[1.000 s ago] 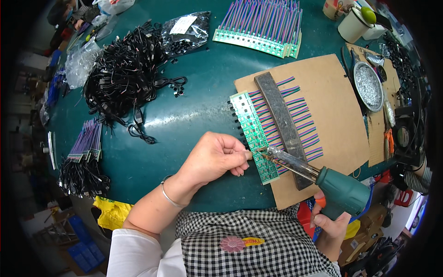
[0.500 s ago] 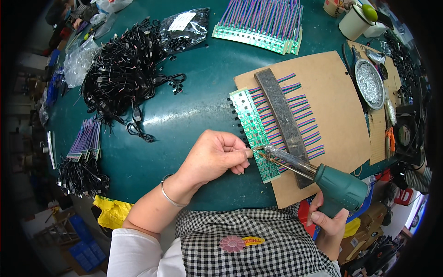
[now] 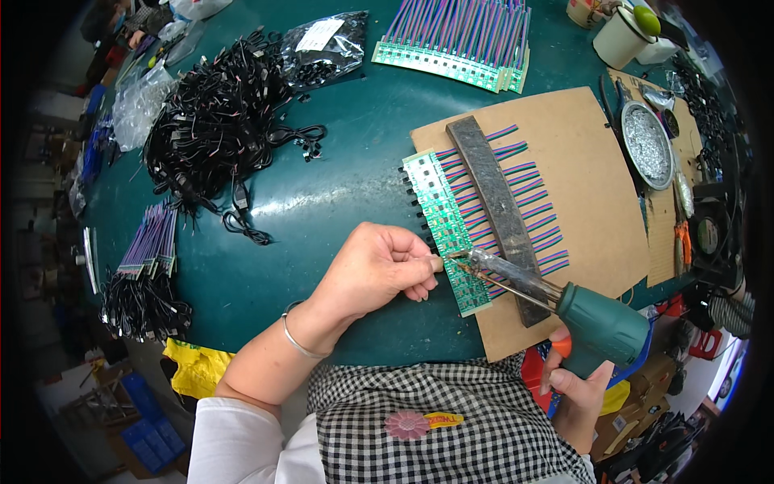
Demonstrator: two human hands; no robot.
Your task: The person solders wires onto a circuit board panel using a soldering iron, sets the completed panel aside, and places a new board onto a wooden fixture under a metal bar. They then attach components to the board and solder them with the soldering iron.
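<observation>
My left hand is closed in a pinch at the left edge of a green circuit board panel; what its fingertips hold is hidden. My right hand grips the handle of a green soldering gun. The gun's tip lies over the lower part of the panel, close to my left fingertips. Small black parts stick out along the panel's left edge. From its right side, multicoloured wires run beneath a dark flat bar resting across them. Panel, wires and bar lie on a brown cardboard sheet.
A heap of black cables and a bag of black parts lie at the far left. Wired panels sit at the back. A round metal dish, a white mug and orange-handled pliers stand at the right.
The soldering gun's body has shifted slightly right and down, and its orange trigger now shows by my right fingers. My left hand keeps its pinch at the panel's edge.
</observation>
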